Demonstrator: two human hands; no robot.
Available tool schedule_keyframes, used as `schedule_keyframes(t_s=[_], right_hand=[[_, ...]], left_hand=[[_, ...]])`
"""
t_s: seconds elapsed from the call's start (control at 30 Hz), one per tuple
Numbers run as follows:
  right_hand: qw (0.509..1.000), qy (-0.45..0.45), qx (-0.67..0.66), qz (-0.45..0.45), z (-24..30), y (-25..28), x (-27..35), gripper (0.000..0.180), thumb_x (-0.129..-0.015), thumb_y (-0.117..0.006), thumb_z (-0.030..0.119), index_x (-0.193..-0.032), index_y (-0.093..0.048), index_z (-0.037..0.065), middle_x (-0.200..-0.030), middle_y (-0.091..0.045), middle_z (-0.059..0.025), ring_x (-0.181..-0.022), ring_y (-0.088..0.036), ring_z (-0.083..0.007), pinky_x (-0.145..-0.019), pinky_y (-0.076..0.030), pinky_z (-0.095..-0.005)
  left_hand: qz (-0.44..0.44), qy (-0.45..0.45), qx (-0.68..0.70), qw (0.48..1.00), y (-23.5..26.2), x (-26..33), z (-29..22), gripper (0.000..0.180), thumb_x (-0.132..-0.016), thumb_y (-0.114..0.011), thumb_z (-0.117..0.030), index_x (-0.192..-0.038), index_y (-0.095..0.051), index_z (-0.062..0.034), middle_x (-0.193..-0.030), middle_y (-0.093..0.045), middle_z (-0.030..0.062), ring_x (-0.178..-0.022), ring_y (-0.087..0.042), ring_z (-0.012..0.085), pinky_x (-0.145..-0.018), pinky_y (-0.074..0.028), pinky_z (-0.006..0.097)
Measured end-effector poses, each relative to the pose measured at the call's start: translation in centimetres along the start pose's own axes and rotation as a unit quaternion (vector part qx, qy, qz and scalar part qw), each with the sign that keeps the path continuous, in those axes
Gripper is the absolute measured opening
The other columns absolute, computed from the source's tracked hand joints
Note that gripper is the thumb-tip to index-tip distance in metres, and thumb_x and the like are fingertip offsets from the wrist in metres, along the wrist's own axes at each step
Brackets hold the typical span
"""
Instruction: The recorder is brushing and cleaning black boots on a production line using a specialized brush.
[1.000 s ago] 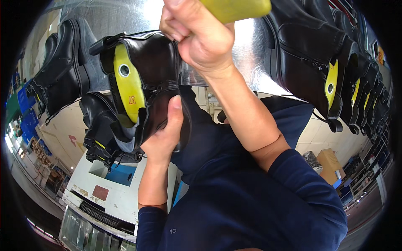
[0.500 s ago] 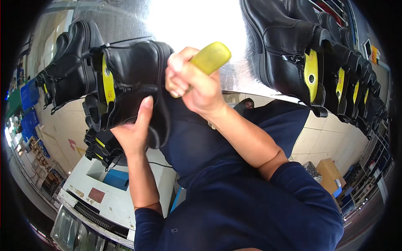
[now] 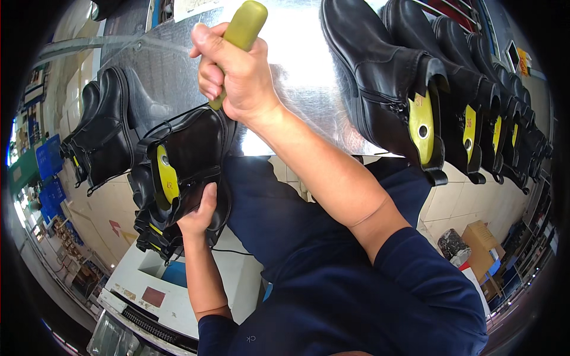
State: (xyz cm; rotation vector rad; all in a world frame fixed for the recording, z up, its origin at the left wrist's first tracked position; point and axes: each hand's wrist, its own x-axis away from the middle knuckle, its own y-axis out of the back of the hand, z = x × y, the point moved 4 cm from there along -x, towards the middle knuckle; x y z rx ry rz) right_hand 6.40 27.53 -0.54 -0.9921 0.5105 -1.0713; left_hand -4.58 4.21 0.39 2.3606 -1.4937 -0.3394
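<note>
My left hand point(image 3: 197, 221) grips a black leather boot point(image 3: 199, 148) by its upper, with the thumb lying on the leather. A yellow tab point(image 3: 168, 175) with a metal eyelet shows at the boot's opening. A thin black cord or strap crosses the boot's far side. Above it, my right hand point(image 3: 240, 77) is closed around a thick olive-green handle point(image 3: 247, 24). The handle's lower end sticks out below the fist near the boot's top edge; what kind of tool it belongs to cannot be made out. Any contact between tool and boot is unclear.
A row of black boots point(image 3: 380, 71) with yellow tabs lines the right of the shiny metal table point(image 3: 297, 113). More boots point(image 3: 107, 130) stand at the left. A white machine point(image 3: 184, 296) is below my left arm. Cardboard boxes point(image 3: 478, 240) sit on the floor at right.
My right hand has moved up and to the left with the handle. The boot in my left hand has shifted a little downward in the picture. The whole view has tilted slightly.
</note>
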Motion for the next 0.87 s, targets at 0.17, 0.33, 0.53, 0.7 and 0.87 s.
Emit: schedule_keyframes(t_s=[0.17,0.33,0.53,0.7,0.87], right_hand=[[0.997,0.047,0.035,0.052,-0.6,-0.2,-0.9,0.028,-0.088,-0.08,0.021,-0.078,-0.065,0.001,-0.056,-0.053,0.0005,-0.045,-0.049,-0.0063,-0.042,-0.037,-0.0221],[0.998,-0.008,0.023,0.052,-1.2,-0.4,0.7,0.023,-0.1,-0.07,0.026,-0.086,-0.061,0.011,-0.06,-0.048,0.0066,-0.045,-0.042,-0.0041,-0.042,-0.03,-0.0224],[0.996,0.054,0.014,0.07,-2.9,-1.8,3.7,0.025,-0.088,-0.081,0.02,-0.078,-0.067,0.001,-0.057,-0.056,0.0008,-0.048,-0.051,-0.0062,-0.044,-0.039,-0.0221],[0.99,0.046,0.088,0.098,-1.9,-1.3,8.7,0.02,-0.092,-0.073,0.015,-0.085,-0.064,-0.001,-0.059,-0.051,-0.0018,-0.046,-0.041,-0.0074,-0.043,-0.032,-0.025],[0.99,-0.059,0.035,0.12,-1.3,1.6,12.7,0.017,-0.093,-0.072,0.015,-0.088,-0.065,0.0,-0.062,-0.054,-0.0035,-0.046,-0.042,-0.0079,-0.043,-0.033,-0.0248]], left_hand=[[-0.076,0.047,-0.027,0.996,-3.0,-1.0,-2.3,0.047,-0.083,-0.078,0.003,-0.126,-0.061,0.0061,-0.118,-0.067,0.0104,-0.102,-0.066,0.0189,-0.098,-0.051,0.034],[-0.15,0.061,0.045,0.986,-4.4,-3.0,-5.1,0.027,-0.085,-0.077,-0.003,-0.109,-0.069,0.0046,-0.102,-0.07,0.0069,-0.091,-0.065,0.0148,-0.09,-0.051,0.029],[-0.208,0.084,0.206,0.953,-3.9,-3.7,-4.7,0.024,-0.084,-0.074,-0.003,-0.106,-0.069,0.0052,-0.103,-0.07,0.0086,-0.091,-0.066,0.0155,-0.087,-0.053,0.03],[-0.241,0.032,0.209,0.947,-3.9,-3.4,-3.7,0.021,-0.082,-0.078,-0.003,-0.1,-0.071,0.0038,-0.1,-0.072,0.0057,-0.087,-0.066,0.0135,-0.083,-0.052,0.028],[-0.248,0.007,0.111,0.962,-5.0,-3.5,-4.4,0.02,-0.082,-0.082,-0.007,-0.098,-0.074,0.0015,-0.094,-0.074,0.0038,-0.084,-0.066,0.0122,-0.082,-0.052,0.027]])
